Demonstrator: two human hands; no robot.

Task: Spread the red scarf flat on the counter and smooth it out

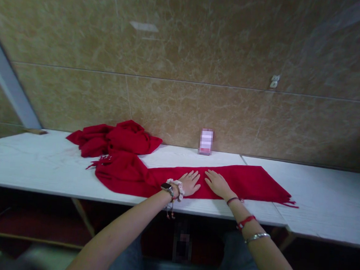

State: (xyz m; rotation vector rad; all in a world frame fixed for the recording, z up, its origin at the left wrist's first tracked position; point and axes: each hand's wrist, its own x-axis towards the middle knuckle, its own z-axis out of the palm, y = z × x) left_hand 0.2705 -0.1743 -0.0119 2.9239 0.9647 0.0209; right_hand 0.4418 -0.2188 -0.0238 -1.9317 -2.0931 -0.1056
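A long red scarf (250, 182) with fringed ends lies stretched across the white table (27, 161). Its right part is flat and its left part is bunched up. My left hand (190, 181) rests palm down on the middle of the scarf, fingers stretched out; the wrist wears a watch and a bead bracelet. My right hand (217, 183) lies flat on the scarf just beside it, fingers spread; that wrist wears red cords and a metal bangle. Neither hand grips anything.
A second red scarf (121, 139) lies crumpled in a heap at the back left of the table. A small blurred card (206, 141) stands against the brown marble wall. A second white table (326, 198) adjoins on the right.
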